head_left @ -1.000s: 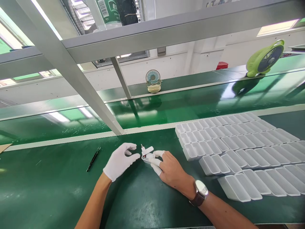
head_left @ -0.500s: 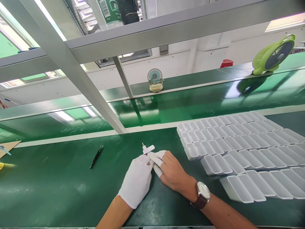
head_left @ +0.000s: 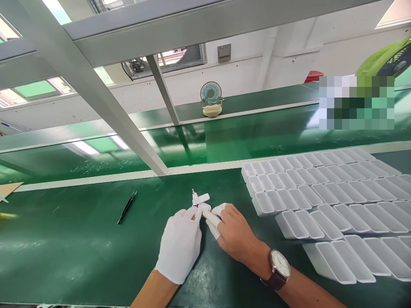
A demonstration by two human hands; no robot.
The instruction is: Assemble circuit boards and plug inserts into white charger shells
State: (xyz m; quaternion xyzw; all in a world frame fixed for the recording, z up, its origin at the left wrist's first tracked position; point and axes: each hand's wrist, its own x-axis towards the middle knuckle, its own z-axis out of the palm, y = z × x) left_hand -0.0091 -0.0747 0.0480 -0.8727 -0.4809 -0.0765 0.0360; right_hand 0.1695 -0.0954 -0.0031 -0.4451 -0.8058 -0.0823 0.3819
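Fingertips of a white-gloved left hand [head_left: 180, 244] and a right hand [head_left: 237, 235] in white finger sleeves close on a small white plastic device [head_left: 201, 199], partly hidden, its flat, round-ended bar crossing a narrow, thin-tipped stem, over a smooth, glossy green tabletop [head_left: 80, 252]. Slender black tweezers [head_left: 126, 208] lie to the left; at right, open-topped, frosted-white rectangular plastic bins [head_left: 324, 182] stand in slanting rows, pale inner walls showing.
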